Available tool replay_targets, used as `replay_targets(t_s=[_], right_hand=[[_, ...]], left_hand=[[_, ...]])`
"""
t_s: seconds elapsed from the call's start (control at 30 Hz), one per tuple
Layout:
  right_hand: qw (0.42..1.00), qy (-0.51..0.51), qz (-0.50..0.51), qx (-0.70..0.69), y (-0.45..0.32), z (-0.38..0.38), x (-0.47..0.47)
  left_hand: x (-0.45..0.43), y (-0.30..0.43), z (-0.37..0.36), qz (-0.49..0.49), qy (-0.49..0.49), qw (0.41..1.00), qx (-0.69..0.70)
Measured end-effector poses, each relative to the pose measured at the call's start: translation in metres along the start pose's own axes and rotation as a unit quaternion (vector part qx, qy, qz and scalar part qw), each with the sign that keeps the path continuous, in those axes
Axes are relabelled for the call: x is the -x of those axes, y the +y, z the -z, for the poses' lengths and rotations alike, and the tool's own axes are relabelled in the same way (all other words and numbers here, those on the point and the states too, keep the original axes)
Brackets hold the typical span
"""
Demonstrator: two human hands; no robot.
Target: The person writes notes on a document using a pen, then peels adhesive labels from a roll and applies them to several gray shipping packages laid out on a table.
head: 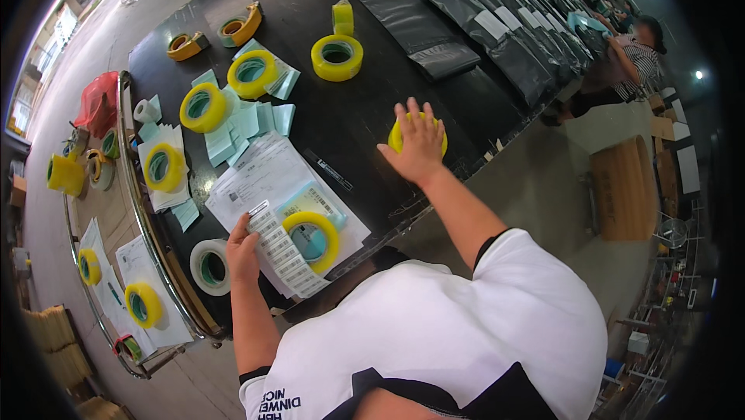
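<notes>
My left hand (240, 250) pinches the edge of a strip of barcode labels (286, 256), which lies over stacked printed sheets (247, 181) at the near table edge. Beside the strip, a yellow roll of packing tape (330, 241) sits on blue and white slips on the stack. A white tape roll (198, 276) stands just left of my left wrist. My right hand (418, 149) rests palm down, fingers spread, on another yellow tape roll (396, 139). That roll is mostly covered by the hand.
Yellow tape rolls (336, 74) and pale-blue slips (241, 129) are spread over the black table (361, 146). Orange-handled tape dispensers (249, 27) lie farther back. Black plastic mailer bags (512, 53) line the far right, near another person (631, 65). A metal-railed cart (139, 205) adjoins the left side.
</notes>
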State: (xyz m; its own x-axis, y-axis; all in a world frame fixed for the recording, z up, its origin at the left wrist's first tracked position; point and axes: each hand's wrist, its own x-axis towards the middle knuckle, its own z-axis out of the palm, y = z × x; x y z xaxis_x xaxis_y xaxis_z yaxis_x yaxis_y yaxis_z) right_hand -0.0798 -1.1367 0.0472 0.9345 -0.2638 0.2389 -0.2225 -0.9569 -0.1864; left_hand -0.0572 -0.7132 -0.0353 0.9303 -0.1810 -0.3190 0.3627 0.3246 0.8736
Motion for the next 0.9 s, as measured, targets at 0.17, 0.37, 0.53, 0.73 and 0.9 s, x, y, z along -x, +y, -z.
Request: replay_targets(t_s=[0.17, 0.37, 0.53, 0.73, 0.9], right_hand=[[0.982, -0.156, -0.015, 0.101, 0.024, 0.004, 0.013], [0.995, -0.088, -0.009, 0.042, 0.012, -0.008, 0.035], [0.949, -0.034, 0.237, -0.205, -0.083, -0.009, -0.01], [0.886, -0.216, 0.409, 0.0, -0.164, -0.084, -0.06], [0.874, -0.279, 0.396, 0.038, -0.179, -0.083, -0.063]], left_hand=[[-0.002, -0.001, -0.002, -0.008, 0.007, 1.0, 0.014], [-0.031, 0.005, -0.008, -0.096, 0.026, 0.94, -0.325], [-0.03, -0.007, -0.007, -0.245, 0.03, 0.849, -0.467], [-0.03, -0.009, -0.017, -0.32, 0.037, 0.819, -0.474], [-0.023, -0.005, -0.017, -0.343, 0.053, 0.804, -0.482]])
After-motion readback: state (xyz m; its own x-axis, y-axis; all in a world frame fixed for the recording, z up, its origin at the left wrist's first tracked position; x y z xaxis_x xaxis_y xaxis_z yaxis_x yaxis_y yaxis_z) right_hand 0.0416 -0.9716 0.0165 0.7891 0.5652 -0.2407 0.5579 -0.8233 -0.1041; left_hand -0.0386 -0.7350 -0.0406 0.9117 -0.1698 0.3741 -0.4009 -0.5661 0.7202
